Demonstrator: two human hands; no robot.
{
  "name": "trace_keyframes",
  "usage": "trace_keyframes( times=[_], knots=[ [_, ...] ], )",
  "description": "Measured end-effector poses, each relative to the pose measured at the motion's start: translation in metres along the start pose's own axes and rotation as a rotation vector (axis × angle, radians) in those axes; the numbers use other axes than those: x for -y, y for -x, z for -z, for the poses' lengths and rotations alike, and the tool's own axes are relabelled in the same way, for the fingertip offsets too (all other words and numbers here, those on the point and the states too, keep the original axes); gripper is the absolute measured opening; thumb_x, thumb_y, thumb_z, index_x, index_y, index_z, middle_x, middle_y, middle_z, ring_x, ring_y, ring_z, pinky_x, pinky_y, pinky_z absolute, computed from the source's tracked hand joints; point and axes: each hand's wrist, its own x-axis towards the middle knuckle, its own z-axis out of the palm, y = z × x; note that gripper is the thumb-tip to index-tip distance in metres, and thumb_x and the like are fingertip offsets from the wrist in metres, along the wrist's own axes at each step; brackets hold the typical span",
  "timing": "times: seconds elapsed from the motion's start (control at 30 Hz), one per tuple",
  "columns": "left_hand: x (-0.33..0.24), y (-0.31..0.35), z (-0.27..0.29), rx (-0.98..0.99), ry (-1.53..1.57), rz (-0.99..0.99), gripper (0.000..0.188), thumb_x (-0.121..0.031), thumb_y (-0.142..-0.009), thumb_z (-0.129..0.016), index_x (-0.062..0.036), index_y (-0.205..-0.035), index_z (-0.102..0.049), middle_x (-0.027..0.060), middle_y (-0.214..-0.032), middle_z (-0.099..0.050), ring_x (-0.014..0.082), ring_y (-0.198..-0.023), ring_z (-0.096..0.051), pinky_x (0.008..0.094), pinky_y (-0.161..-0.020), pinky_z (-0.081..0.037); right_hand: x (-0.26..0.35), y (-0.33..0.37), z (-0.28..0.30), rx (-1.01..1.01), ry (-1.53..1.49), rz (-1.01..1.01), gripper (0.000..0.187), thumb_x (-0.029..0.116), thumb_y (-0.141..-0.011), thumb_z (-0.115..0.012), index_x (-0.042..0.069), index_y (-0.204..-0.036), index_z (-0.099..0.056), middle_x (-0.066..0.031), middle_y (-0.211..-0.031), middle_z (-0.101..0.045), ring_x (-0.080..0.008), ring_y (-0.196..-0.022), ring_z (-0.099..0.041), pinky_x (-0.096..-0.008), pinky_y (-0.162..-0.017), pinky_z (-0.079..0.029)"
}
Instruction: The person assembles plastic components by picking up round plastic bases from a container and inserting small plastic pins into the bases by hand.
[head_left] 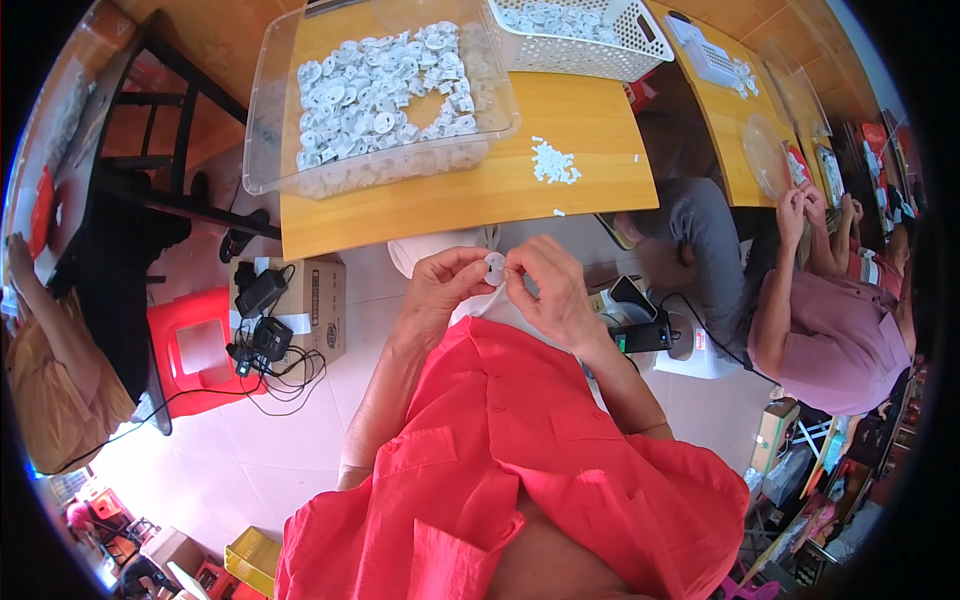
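Between my two hands, just in front of the table edge, is a small round white plastic part [495, 268]. My left hand [447, 285] pinches its left side between thumb and fingers. The fingers of my right hand [550, 288] are closed at its right side; whether they hold a smaller piece there is hidden. On the wooden table [400, 222] ahead stands a clear plastic bin [262, 150] with many similar white parts. Right of the bin lies a loose pile of tiny white pieces [553, 163], with a few strays near it.
A white perforated basket [590, 58] of more white parts stands behind the pile. Below left are a red stool [190, 345] and a cardboard box [325, 310] with black power adapters and cables [268, 340]. A co-worker in a mauve shirt [835, 320] sits at right; another person sits at left.
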Motion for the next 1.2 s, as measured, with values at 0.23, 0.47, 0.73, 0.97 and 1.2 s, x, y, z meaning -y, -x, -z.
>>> trace_keyframes(
  times=[0.23, 0.47, 0.73, 0.97, 1.2],
  knots=[
    [0.005, 0.001, 0.000, -0.014, 0.099, 0.035, 0.020, -0.012, -0.085, -0.059, 0.0010, -0.100, -0.062, 0.0072, -0.090, -0.064, 0.0134, -0.079, -0.061, 0.0267, -0.074, -0.052, -0.004, 0.003, -0.005, -0.014, 0.018, 0.044, 0.015, -0.006, -0.067, -0.059, 0.001, -0.075, -0.049, -0.0108, -0.070, -0.050, -0.0285, -0.064, -0.050, -0.0354, -0.055, -0.040],
    [0.005, -0.006, 0.005, -0.038, 0.078, 0.025, 0.020, -0.011, -0.085, -0.059, 0.0012, -0.100, -0.061, 0.0078, -0.092, -0.063, 0.0139, -0.081, -0.061, 0.0268, -0.074, -0.052, -0.009, -0.001, -0.008, -0.021, 0.025, 0.062, 0.014, -0.005, -0.068, -0.060, 0.001, -0.076, -0.051, -0.0112, -0.069, -0.050, -0.0294, -0.064, -0.050, -0.0357, -0.055, -0.040],
    [-0.044, -0.003, -0.001, 0.117, -0.165, 0.041, 0.020, -0.010, -0.083, -0.061, 0.0013, -0.099, -0.061, 0.0072, -0.091, -0.063, 0.0132, -0.080, -0.061, 0.0244, -0.073, -0.051, -0.019, 0.014, -0.004, -0.146, -0.194, -0.271, 0.011, 0.003, -0.075, -0.062, 0.000, -0.084, -0.059, -0.0092, -0.074, -0.059, -0.0192, -0.065, -0.056, -0.0293, -0.060, -0.044],
    [-0.114, -0.046, -0.032, 0.368, -0.531, 0.091, 0.020, -0.011, -0.079, -0.064, -0.0012, -0.097, -0.063, 0.0033, -0.087, -0.064, 0.0097, -0.076, -0.059, 0.0246, -0.071, -0.049, -0.038, 0.052, -0.014, -0.052, -0.168, -0.292, 0.006, 0.004, -0.076, -0.060, 0.002, -0.080, -0.057, -0.0101, -0.076, -0.058, -0.0263, -0.068, -0.057, -0.0322, -0.059, -0.046],
    [-0.189, -0.157, -0.101, 0.182, -0.727, -0.603, 0.044, -0.016, -0.082, -0.062, 0.0060, -0.117, -0.050, 0.0103, -0.098, -0.062, 0.0155, -0.089, -0.061, 0.0267, -0.083, -0.047, -0.042, 0.067, -0.026, -0.016, -0.149, -0.246, 0.006, 0.004, -0.075, -0.060, 0.002, -0.079, -0.055, -0.0112, -0.074, -0.058, -0.0300, -0.073, -0.056, -0.0369, -0.063, -0.044]
  ],
)
